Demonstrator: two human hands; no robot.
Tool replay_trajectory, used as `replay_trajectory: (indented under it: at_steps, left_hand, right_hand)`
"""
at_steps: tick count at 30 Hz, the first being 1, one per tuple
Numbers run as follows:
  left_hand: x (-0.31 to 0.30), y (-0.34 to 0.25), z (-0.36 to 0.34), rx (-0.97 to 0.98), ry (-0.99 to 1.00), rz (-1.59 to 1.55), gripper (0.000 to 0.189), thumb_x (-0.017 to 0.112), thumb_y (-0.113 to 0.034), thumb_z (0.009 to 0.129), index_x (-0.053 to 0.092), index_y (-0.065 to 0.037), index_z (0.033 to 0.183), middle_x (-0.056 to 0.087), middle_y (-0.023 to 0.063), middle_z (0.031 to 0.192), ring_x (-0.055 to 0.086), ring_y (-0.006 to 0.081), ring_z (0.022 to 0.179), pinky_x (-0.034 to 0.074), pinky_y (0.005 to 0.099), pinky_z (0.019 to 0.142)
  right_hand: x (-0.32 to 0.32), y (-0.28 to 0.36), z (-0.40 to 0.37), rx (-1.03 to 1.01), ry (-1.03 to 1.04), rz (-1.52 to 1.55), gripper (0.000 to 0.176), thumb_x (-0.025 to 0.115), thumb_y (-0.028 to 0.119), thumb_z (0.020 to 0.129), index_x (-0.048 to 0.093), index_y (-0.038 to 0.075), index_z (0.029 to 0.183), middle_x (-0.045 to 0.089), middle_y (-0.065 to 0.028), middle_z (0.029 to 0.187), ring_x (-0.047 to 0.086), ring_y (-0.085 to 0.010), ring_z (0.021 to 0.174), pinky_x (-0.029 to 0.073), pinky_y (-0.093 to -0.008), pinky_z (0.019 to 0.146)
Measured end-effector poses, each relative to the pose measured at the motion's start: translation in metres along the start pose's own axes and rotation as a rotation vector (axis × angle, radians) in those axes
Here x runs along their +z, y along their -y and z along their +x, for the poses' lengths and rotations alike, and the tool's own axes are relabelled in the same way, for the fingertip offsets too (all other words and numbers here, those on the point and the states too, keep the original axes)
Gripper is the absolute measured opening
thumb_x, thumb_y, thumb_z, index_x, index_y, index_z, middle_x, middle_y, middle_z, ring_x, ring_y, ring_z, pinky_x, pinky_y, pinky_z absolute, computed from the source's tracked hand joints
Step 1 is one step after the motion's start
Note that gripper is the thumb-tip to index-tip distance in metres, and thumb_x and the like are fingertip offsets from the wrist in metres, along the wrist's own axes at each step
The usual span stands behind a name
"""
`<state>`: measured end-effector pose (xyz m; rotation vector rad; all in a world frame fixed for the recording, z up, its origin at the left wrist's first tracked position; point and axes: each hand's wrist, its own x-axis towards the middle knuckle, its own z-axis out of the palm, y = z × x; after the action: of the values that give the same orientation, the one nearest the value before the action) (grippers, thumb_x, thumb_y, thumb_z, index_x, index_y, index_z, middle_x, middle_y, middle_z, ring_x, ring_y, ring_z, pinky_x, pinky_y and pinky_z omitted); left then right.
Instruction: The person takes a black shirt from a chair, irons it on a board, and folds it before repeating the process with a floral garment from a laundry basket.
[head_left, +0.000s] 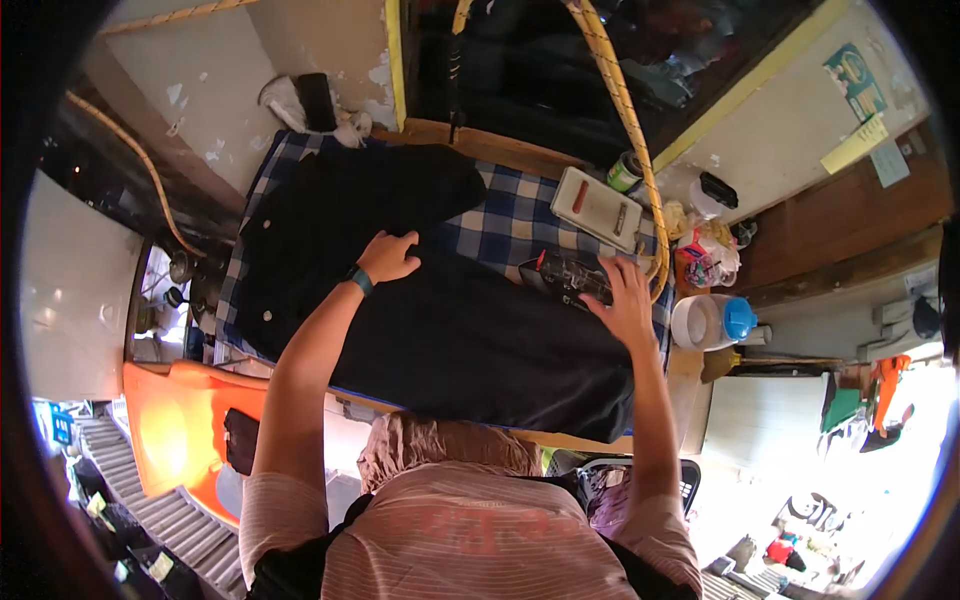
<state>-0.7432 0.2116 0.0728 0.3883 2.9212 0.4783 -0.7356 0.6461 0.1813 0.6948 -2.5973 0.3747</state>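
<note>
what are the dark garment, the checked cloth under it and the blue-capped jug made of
The dark garment looks like matte woven fabric, maybe cotton: it drapes and creases softly. The checked cloth is woven textile too, its blue-and-white check flat and dull. The jug seems plastic: translucent white body, glossy blue cap.

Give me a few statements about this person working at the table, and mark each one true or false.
1. The left hand lies flat on the dark garment. True.
2. The garment is spread on a red striped cloth. False: the cloth is blue-and-white checked.
3. The right hand rests on a dark object at the garment's edge. True.
4. The white jug has a green cap. False: its cap is blue.
</note>
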Motion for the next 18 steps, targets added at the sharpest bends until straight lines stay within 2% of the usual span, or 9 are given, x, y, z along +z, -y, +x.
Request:
replay_trajectory:
  at_steps: [2,5,6,9,10,11,14,16,18]
  left_hand:
    - [-0.012,-0.008,-0.012,-0.105,0.09,-0.027,0.033,0.065,-0.024,0.074,0.063,-0.01,0.104,0.066,0.0113,0.074,0.063,0.0283,0.073,0.035,0.0445,0.092]
    - [-0.021,-0.003,-0.021,-0.109,0.211,0.278,0.034,0.064,-0.028,0.077,0.062,-0.011,0.107,0.067,0.0085,0.082,0.062,0.0244,0.084,0.034,0.0432,0.095]
    - [-0.021,0.002,-0.021,-0.103,0.113,0.353,0.036,0.064,-0.027,0.078,0.06,-0.011,0.11,0.066,0.0078,0.091,0.06,0.0228,0.094,0.033,0.0433,0.097]
    - [-0.007,0.003,-0.036,-0.166,-0.204,0.507,0.042,0.066,-0.026,0.081,0.057,-0.011,0.119,0.061,0.0079,0.11,0.051,0.0227,0.112,0.031,0.0451,0.101]
    - [-0.004,-0.001,-0.042,-0.193,-0.409,0.608,0.046,0.068,-0.025,0.082,0.055,-0.012,0.125,0.056,0.0087,0.121,0.045,0.0243,0.121,0.029,0.0467,0.103]
    - [0.0,-0.009,-0.049,-0.212,-0.336,0.48,0.041,0.063,-0.02,0.086,0.054,-0.012,0.126,0.048,0.0104,0.133,0.038,0.0265,0.132,0.026,0.0485,0.107]
    - [0.026,-0.032,-0.077,-0.151,-0.508,0.26,0.04,0.06,-0.019,0.089,0.053,-0.013,0.128,0.044,0.0116,0.138,0.032,0.0264,0.137,0.021,0.0502,0.111]
    - [0.049,-0.053,-0.11,-0.181,-0.578,0.108,0.042,0.056,-0.025,0.092,0.05,-0.014,0.132,0.042,0.0115,0.141,0.026,0.0263,0.141,0.014,0.0544,0.113]
    - [0.073,-0.071,-0.146,-0.267,-0.511,0.071,0.044,0.05,-0.031,0.095,0.047,-0.014,0.136,0.04,0.0119,0.144,0.027,0.0267,0.141,0.008,0.0578,0.113]
  right_hand:
    - [0.024,-0.018,0.027,0.04,0.521,0.215,0.055,0.076,0.023,0.077,0.055,0.009,0.125,0.064,-0.0127,0.091,0.061,-0.0341,0.086,0.048,-0.0456,0.08]
    - [0.049,-0.029,0.048,0.065,0.804,0.36,0.06,0.074,0.026,0.079,0.051,0.004,0.129,0.064,-0.0114,0.075,0.063,-0.0264,0.066,0.051,-0.0405,0.065]
    - [0.057,-0.034,0.051,0.033,0.824,0.353,0.06,0.074,0.026,0.079,0.051,0.004,0.129,0.064,-0.0114,0.075,0.063,-0.0264,0.066,0.051,-0.0405,0.065]
    - [0.074,-0.046,0.056,0.429,1.212,0.825,0.08,0.073,0.035,0.077,0.04,-0.011,0.133,0.064,-0.0114,0.07,0.059,-0.0143,0.052,0.049,-0.0295,0.054]
    - [0.079,-0.045,0.057,0.415,1.228,0.814,0.08,0.073,0.035,0.077,0.04,-0.011,0.133,0.064,-0.0114,0.07,0.059,-0.0143,0.052,0.049,-0.0295,0.054]
    - [0.083,-0.045,0.059,0.463,1.136,0.634,0.08,0.072,0.034,0.076,0.04,-0.01,0.134,0.065,-0.012,0.073,0.06,-0.0156,0.053,0.049,-0.0305,0.055]
    - [0.056,0.018,0.063,0.534,0.802,0.307,0.077,0.07,0.032,0.072,0.044,-0.005,0.134,0.068,-0.0197,0.086,0.068,-0.0273,0.067,0.053,-0.0367,0.066]
    - [0.042,0.044,0.055,0.321,0.358,0.111,0.077,0.071,0.034,0.068,0.048,-0.001,0.132,0.066,-0.0262,0.098,0.067,-0.0378,0.087,0.052,-0.0419,0.079]
    - [0.006,0.075,0.053,0.308,0.336,0.235,0.073,0.071,0.033,0.067,0.05,0.001,0.13,0.064,-0.0285,0.103,0.062,-0.0423,0.098,0.05,-0.0446,0.086]
